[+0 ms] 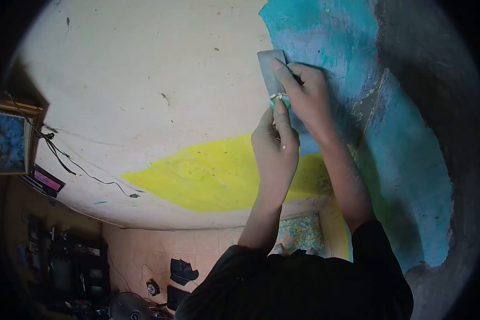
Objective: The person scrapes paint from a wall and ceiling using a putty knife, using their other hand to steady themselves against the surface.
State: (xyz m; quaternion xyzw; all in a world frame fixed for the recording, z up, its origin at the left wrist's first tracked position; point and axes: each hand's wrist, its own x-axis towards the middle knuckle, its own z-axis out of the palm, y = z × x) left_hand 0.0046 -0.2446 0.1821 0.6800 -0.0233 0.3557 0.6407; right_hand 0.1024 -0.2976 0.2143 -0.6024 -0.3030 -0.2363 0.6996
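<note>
Scraper (271,74), left hand (275,144) pinching its base, right hand (309,95) pinching higher, patchy wall (138,69)

"What's over at the far left?"
"A framed picture (10,143), mostly blue, with a dark cord (92,177) knotted beside it and trailing off to a plug (134,196). Just below the frame is a panel (48,181) with a pink front."
"And lower down?"
"A dark shelf (64,261), then a fan (128,307) at the bottom edge. On the tiled floor (162,245) lies something black (182,272), perhaps a bag; it's too dim to tell."
</note>
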